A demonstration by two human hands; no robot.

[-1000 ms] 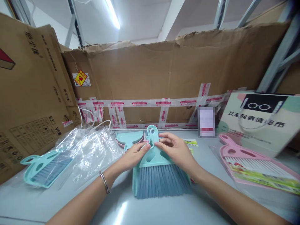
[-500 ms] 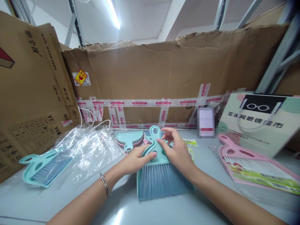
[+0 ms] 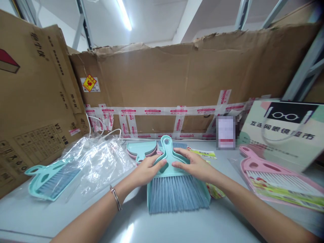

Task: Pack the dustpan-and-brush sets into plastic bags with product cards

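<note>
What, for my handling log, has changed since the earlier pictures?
The brush and dustpan, their handles offset earlier, now line up. The left hand and right hand have moved from the handles down toward the bristles, both still holding the pair. The wrapped teal set, pink set and paper bag stayed put.

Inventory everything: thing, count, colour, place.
Held brush set: one, teal, centre
Second set: one, teal, left
Pink set: one, pink, right
Dustpans: at least two, teal, pink, rear
Bristles: one patch, blue, rear
Labels: several, yellow, centre right
Plastic: some, clear, left
Cardboard: several, brown, left, rear
Carrier bag: one, multicoloured, right
Pixelated item: one, pale, rear
Cables: some, white, rear
Metal bars: several, grey, rear
Light: one, white, above
Table: one, grey, beneath
Bracelet: one, silver, left wrist
Left hand, right hand: one each, gripping brush set
</note>
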